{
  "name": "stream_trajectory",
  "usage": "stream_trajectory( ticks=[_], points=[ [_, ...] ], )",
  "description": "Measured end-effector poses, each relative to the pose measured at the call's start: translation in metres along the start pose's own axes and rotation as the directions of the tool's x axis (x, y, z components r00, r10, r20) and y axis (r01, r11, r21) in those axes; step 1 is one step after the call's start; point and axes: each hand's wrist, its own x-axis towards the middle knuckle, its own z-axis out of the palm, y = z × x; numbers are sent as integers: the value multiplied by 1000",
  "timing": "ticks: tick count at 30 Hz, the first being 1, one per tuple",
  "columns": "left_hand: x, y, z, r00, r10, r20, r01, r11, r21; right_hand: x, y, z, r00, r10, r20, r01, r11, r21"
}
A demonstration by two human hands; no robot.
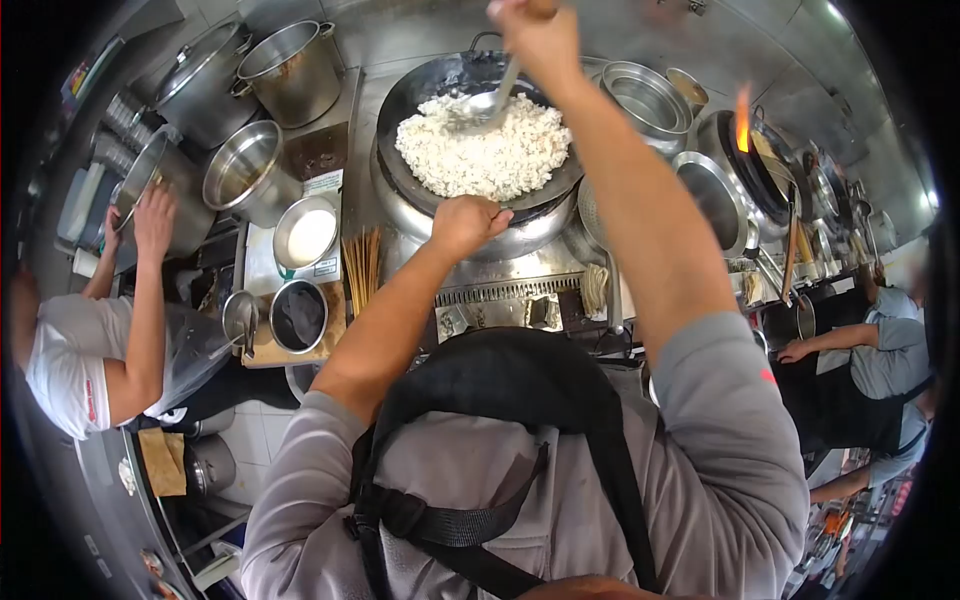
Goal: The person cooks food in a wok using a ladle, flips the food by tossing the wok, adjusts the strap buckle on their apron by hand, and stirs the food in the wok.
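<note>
A large dark wok sits on the burner in front of me, with a heap of white rice inside. My right hand is raised over the wok's far right side, its fingers wrapped round the handle of a metal ladle. The bowl of the ladle rests in the rice. At the wok's near rim, my left hand is closed in a fist on the edge; the part of the rim under the fingers is hidden.
Left of the wok stand a pot of white liquid, a dark-filled pot, bamboo skewers and tall steel pots. To the right are a strainer, metal basins and a flame. Co-workers stand on both sides.
</note>
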Motion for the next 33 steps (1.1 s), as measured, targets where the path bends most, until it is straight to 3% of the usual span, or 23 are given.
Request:
stream_trajectory(
  ticks=[1, 3, 4, 5, 7, 9, 11, 15, 17, 19, 20, 21, 22, 23, 25, 26, 28, 29, 30, 31, 33],
  points=[
    [-2, 2, -1, 1000, -2, -3, 2, 1000, -17, 11, -10, -7, 992, -101, -75, 104, 994, 30],
    [2, 0, -4, 1000, -9, -16, 9, 999, -31, -9, -71, -33, 988, -104, -114, 112, 991, 68],
    [1, 0, -4, 1000, -6, 3, 6, 1000, 0, -13, -61, -47, 962, -251, -107, 252, 968, -1],
    [0, 1, -2, 1000, 2, 19, -2, 999, 33, -23, -40, -60, 979, -200, -34, 203, 975, 92],
    [-2, 2, -3, 1000, 25, 10, -25, 999, 37, -42, -7, -65, 986, -147, -84, 167, 927, 336],
    [0, 0, -4, 997, 71, -36, -72, 997, -2, -50, 11, -86, 978, -200, -67, 209, 877, 433],
    [1, -2, -3, 995, 89, -48, -89, 996, 17, -77, 14, -93, 969, -171, -176, 229, 884, 406],
    [1, 0, -3, 998, 55, -37, -55, 998, -13, -169, 24, -108, 982, -139, -131, 171, 944, 282],
    [-1, -2, -1, 998, 51, -36, -52, 999, -11, -219, 29, -122, 984, -174, 22, 176, 978, -113],
    [1, -1, -4, 999, 43, -3, -43, 999, 7, -260, 42, -145, 942, -87, 326, 200, 921, -334],
    [2, 0, -7, 999, 40, 0, -40, 999, 9, -279, 39, -155, 941, -85, 326, 198, 923, -330],
    [2, -1, -7, 999, 38, 12, -37, 999, -14, -295, 32, -161, 852, 242, 464, -348, 924, 157],
    [1, 0, -7, 999, 34, 27, -33, 999, -41, -305, 28, -164, 604, 373, 704, -787, 417, 454],
    [1, -3, -4, 999, 40, 37, -39, 999, -34, -311, 29, -164, 601, 380, 703, -791, 409, 455],
    [4, -2, -8, 996, 22, 83, -19, 999, -31, -304, 16, -147, 573, 406, 711, -786, 29, 617],
    [4, -1, -11, 993, 10, 117, -7, 1000, -21, -301, 32, -140, 551, 566, 613, -747, 8, 665],
    [4, -1, -9, 995, 40, 94, -38, 999, -32, -280, 54, -136, 395, 628, 671, -793, -137, 594],
    [4, 1, -11, 994, 18, 105, -15, 1000, -27, -278, 49, -142, 404, 632, 662, -783, -136, 608],
    [3, 5, -11, 993, -5, 120, 8, 1000, -23, -273, 25, -146, 385, 750, 537, -922, 289, 258],
    [3, 8, -11, 990, 0, 138, -4, 1000, 31, -270, -2, -149, 435, 814, 384, -808, 541, -232],
    [-8, 29, -29, 990, 50, 131, -54, 998, 29, -283, -63, -177, 461, 829, 316, -662, 559, -500]
  ],
)
